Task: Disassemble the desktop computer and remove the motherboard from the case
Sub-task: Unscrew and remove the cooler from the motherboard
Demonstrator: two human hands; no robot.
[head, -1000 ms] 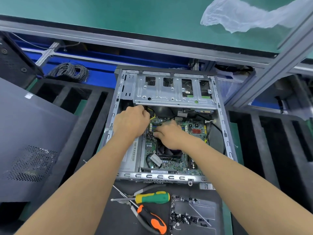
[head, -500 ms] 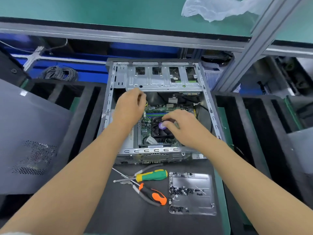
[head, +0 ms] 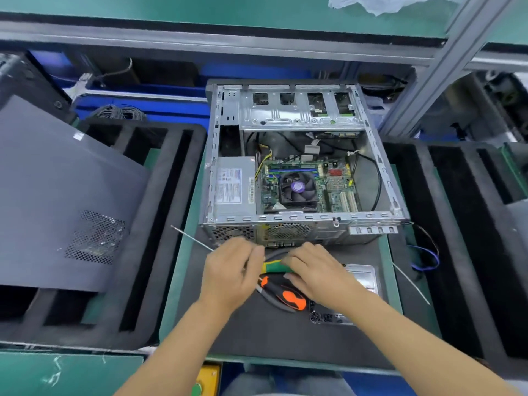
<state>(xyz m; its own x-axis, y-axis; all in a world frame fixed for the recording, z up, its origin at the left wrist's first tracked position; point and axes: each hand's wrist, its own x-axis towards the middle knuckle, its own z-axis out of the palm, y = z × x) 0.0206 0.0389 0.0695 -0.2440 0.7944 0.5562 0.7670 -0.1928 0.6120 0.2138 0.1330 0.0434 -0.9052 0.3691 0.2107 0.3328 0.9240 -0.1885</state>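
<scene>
Head view: case [head: 297, 224] sits open at the desk's middle, motherboard [head: 311, 184] inside, straight beyond both my hands. Left hand [head: 231, 270] and right hand [head: 317, 270] curl over the green screwdriver [head: 275, 267] near the front edge; firm grip unclear. Its long axis runs left-right, shaft toward the left edge.

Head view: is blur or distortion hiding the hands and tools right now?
Head view: wide-angle bends the shelf rail; left hand and right hand slightly motion-soft over the green-handled screwdriver; motherboard evenly lit, no glare.
</scene>
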